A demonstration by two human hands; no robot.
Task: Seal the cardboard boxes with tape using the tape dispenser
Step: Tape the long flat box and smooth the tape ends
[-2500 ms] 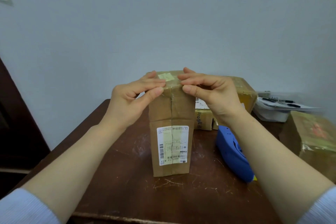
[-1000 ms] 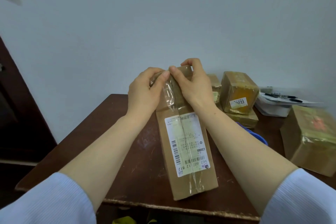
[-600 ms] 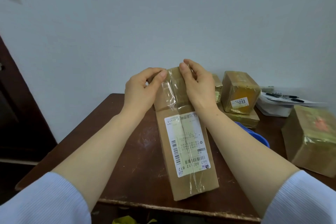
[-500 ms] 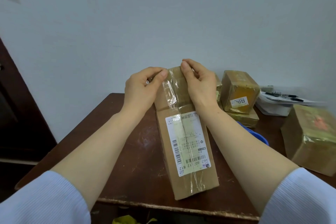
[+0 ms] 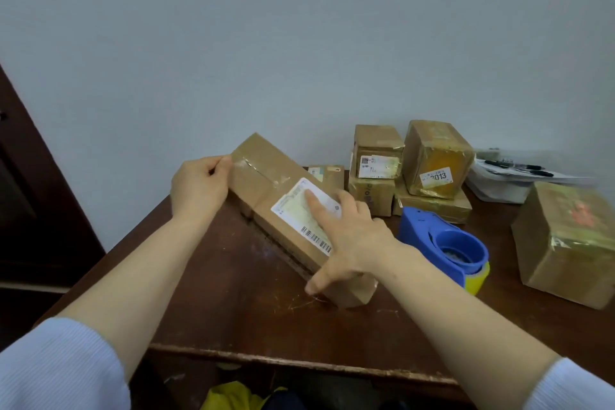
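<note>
A long cardboard box [image 5: 263, 173] with a white shipping label [image 5: 293, 206] lies flat and diagonal on the brown table [image 5: 233, 303]. Clear tape runs along its top seam. My left hand [image 5: 199, 186] grips the box's far left end, fingers curled against it. My right hand [image 5: 349, 236] lies across the near part of the box, fingers straight over the label and thumb down the front side. The blue tape dispenser [image 5: 442, 240], with a yellow edge, sits on the table just right of my right wrist, untouched.
Several taped boxes [image 5: 436, 156] are stacked at the back by the wall. A larger box [image 5: 565, 243] stands at the right edge. Papers with pens [image 5: 509, 176] lie behind it. A dark door [image 5: 33, 193] is at the left, and something yellow [image 5: 233, 396] is below the table's front edge.
The box went from standing upright to tilted, and now lies flat and turned diagonal. My right hand moved from the top end down onto the label. The dispenser is in full view.
</note>
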